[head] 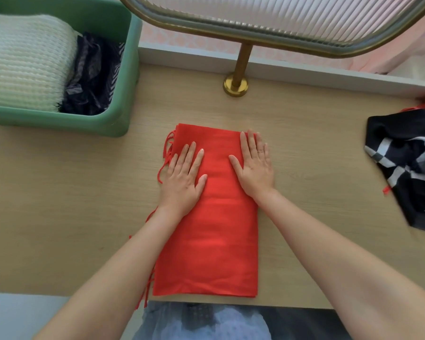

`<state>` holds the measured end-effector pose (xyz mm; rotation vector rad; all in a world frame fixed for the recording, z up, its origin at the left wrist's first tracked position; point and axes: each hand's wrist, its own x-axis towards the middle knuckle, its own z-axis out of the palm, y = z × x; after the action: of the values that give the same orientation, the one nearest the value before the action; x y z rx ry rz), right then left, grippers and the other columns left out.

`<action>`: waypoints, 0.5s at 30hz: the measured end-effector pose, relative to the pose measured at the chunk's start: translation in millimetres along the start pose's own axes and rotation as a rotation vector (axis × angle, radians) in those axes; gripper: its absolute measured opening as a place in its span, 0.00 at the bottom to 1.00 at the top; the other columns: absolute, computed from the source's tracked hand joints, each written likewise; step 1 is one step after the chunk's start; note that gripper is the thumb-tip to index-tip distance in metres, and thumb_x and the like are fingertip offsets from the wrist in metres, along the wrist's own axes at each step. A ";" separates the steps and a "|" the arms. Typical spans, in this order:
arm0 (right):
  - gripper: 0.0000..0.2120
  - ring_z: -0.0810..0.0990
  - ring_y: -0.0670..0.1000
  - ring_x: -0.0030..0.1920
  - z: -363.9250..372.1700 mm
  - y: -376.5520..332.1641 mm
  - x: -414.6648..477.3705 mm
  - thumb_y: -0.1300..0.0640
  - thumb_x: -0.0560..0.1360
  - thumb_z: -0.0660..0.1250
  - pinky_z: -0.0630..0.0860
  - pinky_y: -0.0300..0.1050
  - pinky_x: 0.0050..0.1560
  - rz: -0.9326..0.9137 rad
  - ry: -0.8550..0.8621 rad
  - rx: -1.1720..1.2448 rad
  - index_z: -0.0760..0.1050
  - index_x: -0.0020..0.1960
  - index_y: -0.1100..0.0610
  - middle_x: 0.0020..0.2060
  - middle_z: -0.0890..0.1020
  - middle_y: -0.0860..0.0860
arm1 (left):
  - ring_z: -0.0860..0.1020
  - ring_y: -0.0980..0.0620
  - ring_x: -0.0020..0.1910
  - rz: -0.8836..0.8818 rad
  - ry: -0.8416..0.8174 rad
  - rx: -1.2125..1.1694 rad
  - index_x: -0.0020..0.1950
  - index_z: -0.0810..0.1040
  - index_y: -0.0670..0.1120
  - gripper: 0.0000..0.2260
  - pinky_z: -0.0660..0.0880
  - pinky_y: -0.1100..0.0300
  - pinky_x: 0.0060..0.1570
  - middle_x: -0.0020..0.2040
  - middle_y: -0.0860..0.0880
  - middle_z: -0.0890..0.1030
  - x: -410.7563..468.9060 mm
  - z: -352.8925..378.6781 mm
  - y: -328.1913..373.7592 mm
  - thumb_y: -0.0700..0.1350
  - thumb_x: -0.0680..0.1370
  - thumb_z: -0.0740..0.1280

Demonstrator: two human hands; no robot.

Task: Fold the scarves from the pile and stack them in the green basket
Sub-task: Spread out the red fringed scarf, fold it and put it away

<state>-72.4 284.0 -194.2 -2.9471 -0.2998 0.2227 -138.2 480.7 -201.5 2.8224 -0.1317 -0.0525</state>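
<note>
My left hand (184,179) and right hand (254,168) lie flat, fingers straight, pressing the one folded red scarf (211,229) and gripping nothing. If I lift it carelessly, I judge the layers may slide apart and the fringe (167,148) beside my left hand may trail. The green basket (59,122), beyond my left hand, holds two: a white knitted scarf (22,60) and a dark patterned scarf (91,77). Well right of my right hand lies one checked scarf (407,168).

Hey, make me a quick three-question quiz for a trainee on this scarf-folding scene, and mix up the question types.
1. True or false: the left hand and right hand both rest flat on the red scarf.
2. What lies in the green basket? A) a white knitted scarf B) a yellow towel C) nothing
3. Fill in: the black-and-white checked scarf lies to the person's ____.
Key: 1 true; 2 A; 3 right.
</note>
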 end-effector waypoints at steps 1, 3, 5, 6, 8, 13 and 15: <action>0.35 0.37 0.49 0.76 -3.2 -0.7 0.1 0.36 0.76 0.36 0.35 0.47 0.75 0.002 -0.001 -0.019 0.40 0.78 0.53 0.78 0.42 0.51 | 0.53 0.49 0.78 0.002 -0.011 0.021 0.78 0.57 0.47 0.28 0.48 0.51 0.75 0.79 0.46 0.55 0.6 -1.8 0.2 0.56 0.80 0.51; 0.34 0.36 0.48 0.76 -11.9 -3.4 -8.5 0.37 0.77 0.38 0.33 0.47 0.75 -0.022 0.020 -0.045 0.38 0.77 0.53 0.77 0.41 0.53 | 0.54 0.48 0.77 0.024 -0.018 0.087 0.78 0.58 0.43 0.29 0.50 0.50 0.75 0.78 0.44 0.56 -4.6 -8.5 1.8 0.56 0.80 0.51; 0.33 0.40 0.49 0.77 -22.1 -10.7 -36.5 0.40 0.79 0.45 0.38 0.49 0.76 -0.103 0.073 -0.002 0.44 0.78 0.56 0.77 0.45 0.54 | 0.53 0.47 0.77 0.082 0.006 0.083 0.77 0.59 0.41 0.28 0.49 0.49 0.75 0.78 0.43 0.56 -24.6 -18.7 5.7 0.53 0.80 0.53; 0.32 0.43 0.51 0.77 -26.5 -15.3 -58.5 0.42 0.80 0.48 0.42 0.51 0.76 -0.159 0.100 0.042 0.48 0.78 0.57 0.77 0.48 0.54 | 0.52 0.47 0.78 0.125 0.021 0.045 0.77 0.60 0.41 0.27 0.49 0.49 0.75 0.78 0.43 0.56 -40.6 -23.9 10.1 0.51 0.80 0.55; 0.30 0.48 0.53 0.77 -28.2 -24.8 -114.5 0.44 0.81 0.50 0.46 0.51 0.76 -0.252 0.103 0.098 0.52 0.78 0.59 0.77 0.51 0.55 | 0.52 0.47 0.78 0.197 0.027 -0.034 0.76 0.62 0.42 0.26 0.50 0.50 0.75 0.78 0.44 0.57 -81.2 -32.2 21.1 0.49 0.79 0.56; 0.30 0.51 0.51 0.77 -2.7 -11.3 -215.4 0.41 0.82 0.44 0.48 0.49 0.75 -0.250 -0.105 0.033 0.51 0.78 0.56 0.78 0.51 0.51 | 0.56 0.51 0.77 0.337 -0.138 -0.078 0.77 0.60 0.47 0.26 0.53 0.54 0.74 0.78 0.49 0.58 -165.8 -23.5 10.5 0.54 0.81 0.54; 0.30 0.51 0.50 0.77 3.8 -4.4 -225.1 0.39 0.82 0.44 0.50 0.49 0.74 -0.234 -0.192 0.002 0.51 0.78 0.54 0.78 0.50 0.49 | 0.55 0.51 0.77 0.394 -0.219 -0.003 0.78 0.57 0.48 0.28 0.53 0.54 0.73 0.79 0.49 0.57 -179.6 -16.1 -3.0 0.57 0.81 0.54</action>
<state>-291.9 241.2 -167.6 -2.8587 -0.6645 0.4722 -315.8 505.8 -183.2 2.7252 -0.7297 -0.2704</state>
